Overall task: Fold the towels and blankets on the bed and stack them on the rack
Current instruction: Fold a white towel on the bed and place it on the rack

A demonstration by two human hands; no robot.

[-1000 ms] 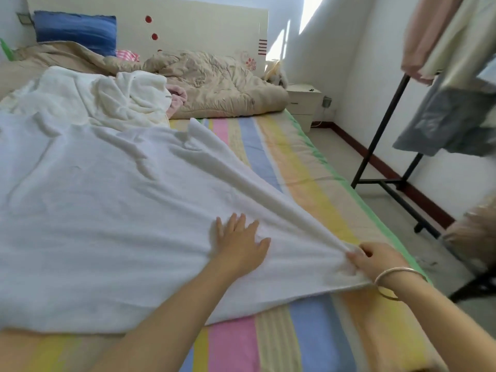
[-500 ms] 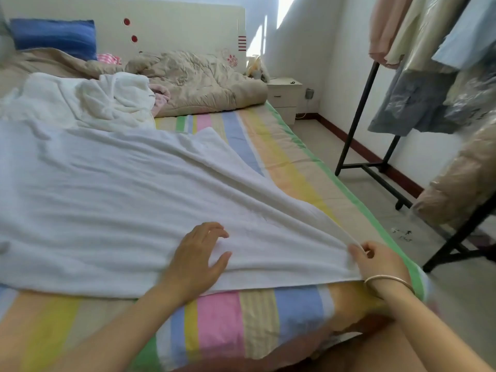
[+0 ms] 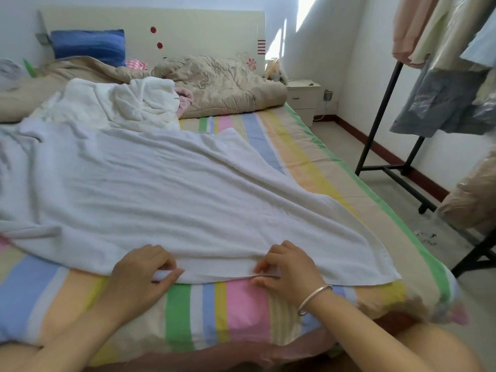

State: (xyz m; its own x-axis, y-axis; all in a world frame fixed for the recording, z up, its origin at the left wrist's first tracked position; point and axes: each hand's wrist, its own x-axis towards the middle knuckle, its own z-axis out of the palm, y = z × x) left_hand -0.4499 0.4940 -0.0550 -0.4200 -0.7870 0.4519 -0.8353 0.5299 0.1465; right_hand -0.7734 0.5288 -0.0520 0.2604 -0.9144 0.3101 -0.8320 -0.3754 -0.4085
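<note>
Left hand (image 3: 142,275) pinching near hem of white towel (image 3: 161,197), fingers curled round rolled edge. Right hand (image 3: 290,269) pinching same hem nearby. Towel spread across striped bed (image 3: 241,312). Beyond: crumpled white blanket (image 3: 120,103), beige quilt (image 3: 222,84). Clothes rack (image 3: 386,103) right of bed.

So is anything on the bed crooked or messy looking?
Yes. The white towel lies crooked on the striped bed: wrinkled, bunched at the left, its right edge slanting. The left hand and right hand pinch its near edge.
</note>
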